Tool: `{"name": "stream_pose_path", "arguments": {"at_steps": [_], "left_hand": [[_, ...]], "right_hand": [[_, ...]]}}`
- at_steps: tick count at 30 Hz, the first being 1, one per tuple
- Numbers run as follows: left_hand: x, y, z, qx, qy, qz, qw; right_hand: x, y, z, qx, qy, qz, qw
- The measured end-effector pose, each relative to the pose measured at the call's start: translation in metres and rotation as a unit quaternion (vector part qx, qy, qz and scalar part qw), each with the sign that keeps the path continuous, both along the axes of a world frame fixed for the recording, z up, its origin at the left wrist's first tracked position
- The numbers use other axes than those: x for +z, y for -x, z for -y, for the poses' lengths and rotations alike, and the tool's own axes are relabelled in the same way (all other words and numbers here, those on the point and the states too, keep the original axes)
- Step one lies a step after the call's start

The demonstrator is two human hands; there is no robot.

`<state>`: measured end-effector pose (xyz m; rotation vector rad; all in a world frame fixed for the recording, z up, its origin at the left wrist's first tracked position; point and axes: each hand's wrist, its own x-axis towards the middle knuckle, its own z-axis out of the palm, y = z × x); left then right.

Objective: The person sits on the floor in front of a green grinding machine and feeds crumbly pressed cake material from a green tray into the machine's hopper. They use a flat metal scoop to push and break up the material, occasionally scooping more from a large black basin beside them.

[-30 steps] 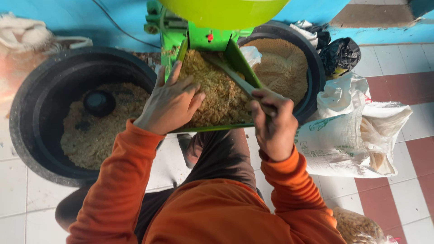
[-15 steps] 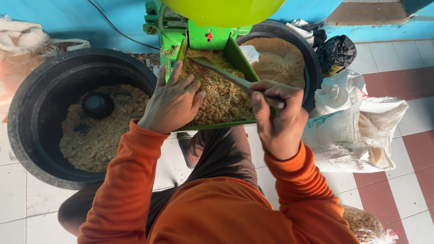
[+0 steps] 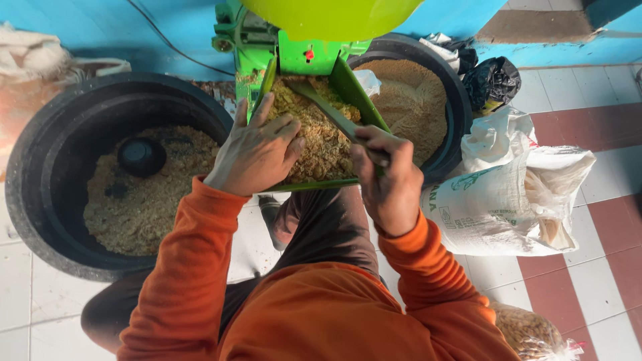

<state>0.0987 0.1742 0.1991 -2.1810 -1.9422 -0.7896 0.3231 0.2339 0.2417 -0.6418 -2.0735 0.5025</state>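
Since a moment ago the right hand [image 3: 386,175] pushes its gripped green stick [image 3: 334,117] deeper up the green feed tray [image 3: 358,90]; left hand [image 3: 256,150] lies spread wide, pressing the chopped feed [image 3: 321,144] toward the machine's mouth

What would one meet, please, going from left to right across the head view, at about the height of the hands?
Black tub of crumbly feed → left hand → green chute → right hand gripping a green stick → white sack.

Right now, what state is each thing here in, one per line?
Left hand: flat on the mash.
Right hand: gripping a stick.
Chute: full of mash.
Left tub: partly filled.
Right tub: heaped.
White sack: open.
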Motion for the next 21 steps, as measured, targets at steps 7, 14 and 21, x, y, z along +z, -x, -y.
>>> {"name": "stream_pose_path", "arguments": {"at_steps": [7,14,21], "left_hand": [[0.002,0.000,0.001,0.009,0.027,-0.017,0.999],[0.004,0.001,0.001,-0.030,0.003,0.007,1.000],[0.006,0.004,0.003,-0.015,-0.004,-0.002,1.000]], "right_hand": [[0.013,-0.018,-0.004,-0.005,-0.004,-0.015,1.000],[0.084,-0.072,-0.010,0.000,0.058,-0.008,0.998],[0.027,-0.037,-0.013,-0.032,0.014,0.005,0.999]]}}
